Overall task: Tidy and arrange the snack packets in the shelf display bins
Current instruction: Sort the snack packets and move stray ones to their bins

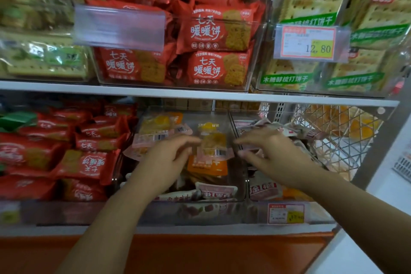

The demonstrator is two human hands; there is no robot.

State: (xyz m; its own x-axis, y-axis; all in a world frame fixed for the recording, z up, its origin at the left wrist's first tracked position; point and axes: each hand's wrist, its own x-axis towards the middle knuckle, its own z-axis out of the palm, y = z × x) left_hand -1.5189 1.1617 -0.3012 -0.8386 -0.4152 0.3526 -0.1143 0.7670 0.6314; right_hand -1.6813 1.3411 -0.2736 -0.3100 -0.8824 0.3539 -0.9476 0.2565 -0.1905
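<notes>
Snack packet (213, 143), yellow-pink: upright in middle clear bin (241, 176), lower shelf. Left hand (171, 158) fingers (191, 140) touch its left edge, grip unclear. Right hand (269, 151) fingers spread, just beside its right edge.

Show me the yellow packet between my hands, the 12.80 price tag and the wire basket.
yellow packet (213, 141), head view, its middle.
price tag (308, 43), head view, its centre.
wire basket (333, 131), head view, front mesh.
</notes>
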